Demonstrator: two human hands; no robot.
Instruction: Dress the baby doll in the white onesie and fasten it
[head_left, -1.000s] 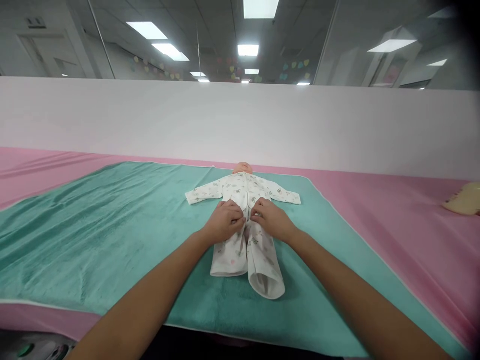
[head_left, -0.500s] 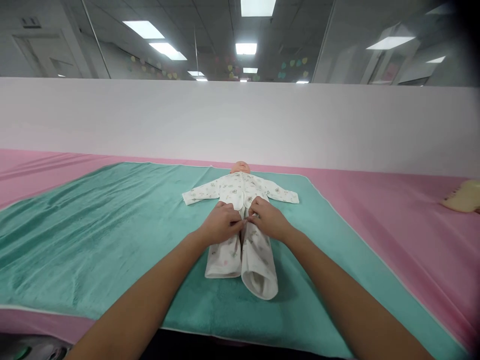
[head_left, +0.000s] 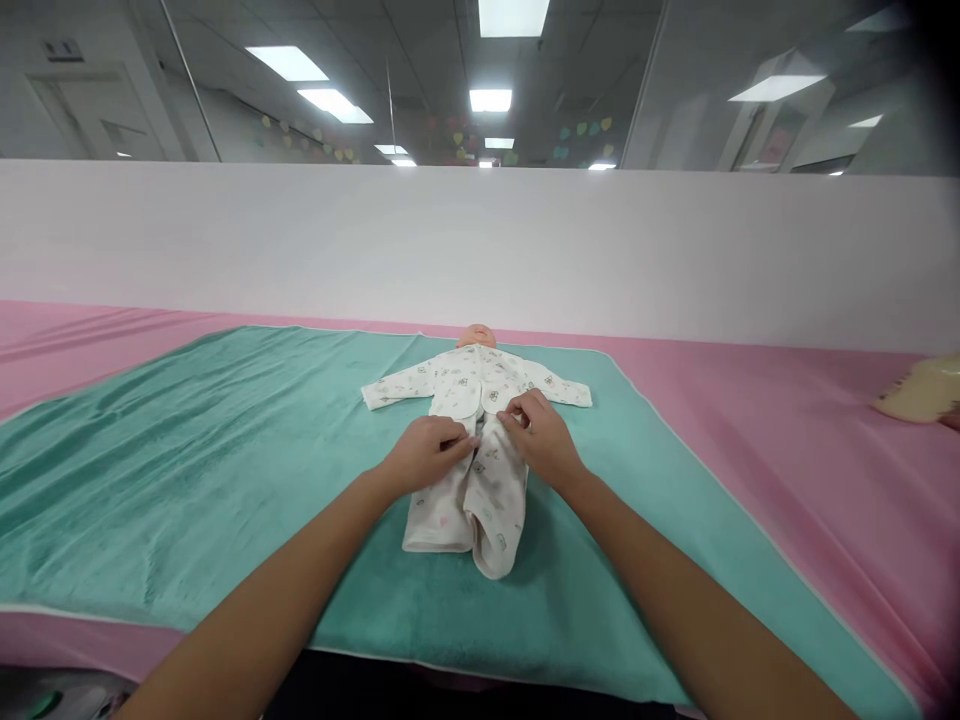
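A baby doll [head_left: 477, 337] lies on its back with its head at the far end. It wears a white printed baby jacket [head_left: 459, 388], sleeves spread to both sides, and matching baby trousers [head_left: 498, 478]. My left hand [head_left: 429, 452] is closed, thumb and fingers pinching the trousers near the middle, below the jacket hem. Across from it, my right hand [head_left: 544, 436] pinches the trousers' upper edge on the right. The right trouser leg is crumpled and bent inward, while the left one lies flatter. The doll's legs are hidden.
A green blanket [head_left: 247, 470] with wrinkles on its left lies over a pink cover [head_left: 810, 430]. A pale yellow object [head_left: 921, 390] is at the right edge. Behind stands a low white wall [head_left: 480, 245] topped by glass.
My hands have moved apart, the left one to the left and the right one slightly up. The right trouser leg has shifted inward and its open cuff has folded over.
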